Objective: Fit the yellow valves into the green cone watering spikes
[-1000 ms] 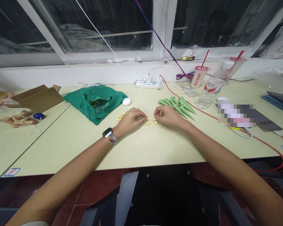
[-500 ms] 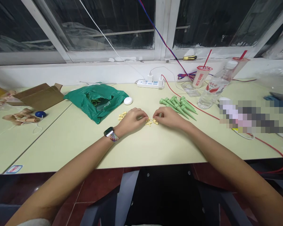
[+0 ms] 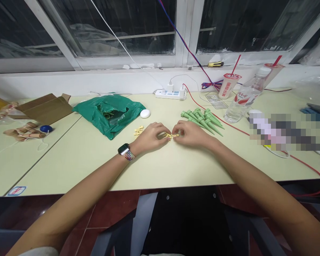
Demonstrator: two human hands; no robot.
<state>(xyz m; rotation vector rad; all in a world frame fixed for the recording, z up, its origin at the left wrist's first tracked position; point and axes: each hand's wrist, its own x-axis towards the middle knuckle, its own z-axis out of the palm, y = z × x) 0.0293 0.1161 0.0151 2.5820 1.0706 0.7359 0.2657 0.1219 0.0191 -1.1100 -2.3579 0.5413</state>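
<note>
My left hand (image 3: pixel 152 138), with a watch on its wrist, has thumb and fingers pinched at a small yellow plastic piece (image 3: pixel 166 135). Facing it, my right hand (image 3: pixel 192 133) pinches another small yellow plastic piece (image 3: pixel 175 135). The fingertips of both hands nearly meet just above the table, partly hiding the pieces. Left of my left hand lies a small pile of yellow plastic pieces (image 3: pixel 138 130). Behind my right hand several green plastic spikes (image 3: pixel 202 119) with ribbed caps lie in a heap, their points toward the right.
On the table (image 3: pixel 160 170) stand a green plastic bag (image 3: pixel 88 115), a white round object (image 3: pixel 145 113), a cardboard box (image 3: pixel 44 110) and wooden toys (image 3: pixel 28 133). At the back are a power strip (image 3: pixel 167 94), a water bottle (image 3: pixel 240 103) and a drink cup (image 3: pixel 227 89). A red cable (image 3: pixel 234 129) crosses the right side.
My fingertips have come closer together, and the yellow pieces are now brought together between them. Both hands otherwise keep their place; the view has shifted slightly.
</note>
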